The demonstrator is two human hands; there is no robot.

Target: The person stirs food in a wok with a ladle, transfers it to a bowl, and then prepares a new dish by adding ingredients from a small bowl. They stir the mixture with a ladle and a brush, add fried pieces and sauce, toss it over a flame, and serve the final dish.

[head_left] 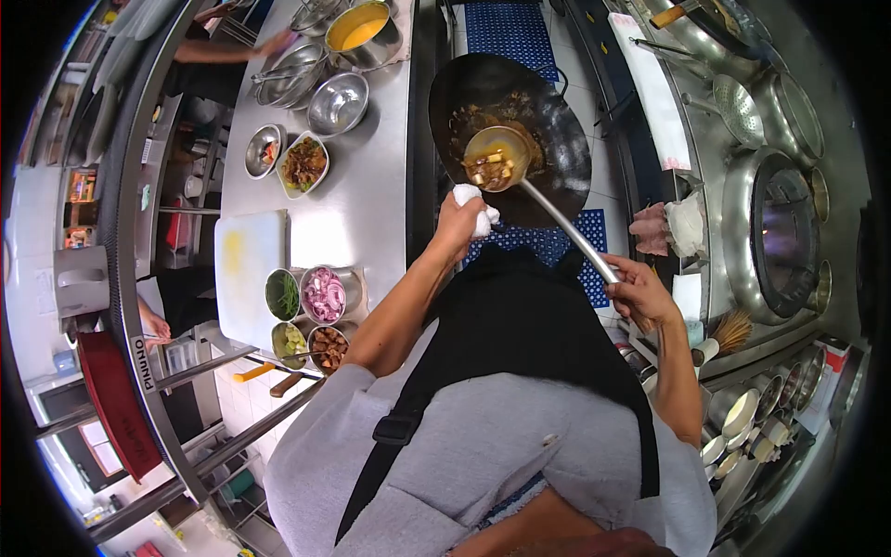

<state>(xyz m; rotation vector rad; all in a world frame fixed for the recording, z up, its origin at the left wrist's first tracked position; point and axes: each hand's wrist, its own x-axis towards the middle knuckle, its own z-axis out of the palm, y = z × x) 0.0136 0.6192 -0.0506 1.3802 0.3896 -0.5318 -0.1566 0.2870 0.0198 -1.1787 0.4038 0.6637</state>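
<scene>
A dark wok (566, 153) is tilted in front of me, its inside coated with brown sauce. My left hand (457, 223) is closed around a white cloth (475, 206) at the wok's near edge; the cloth hides the grip there. In my right hand (640, 292) is the long handle of a metal ladle (566, 223). The ladle's bowl, inside the wok, holds brown sauce with pale chunks (492, 170). On the counter to the left, a white square bowl (303, 165) contains a browned, chopped dish with green bits.
Along the left steel counter (371, 200) are metal bowls (338, 104), a pot of yellow liquid (360, 32), a cutting board (251, 265) and tubs of chopped onion (323, 295), greens and meat. A burner with flame (780, 232) is at right. Another person's arm (218, 49) reaches in at upper left.
</scene>
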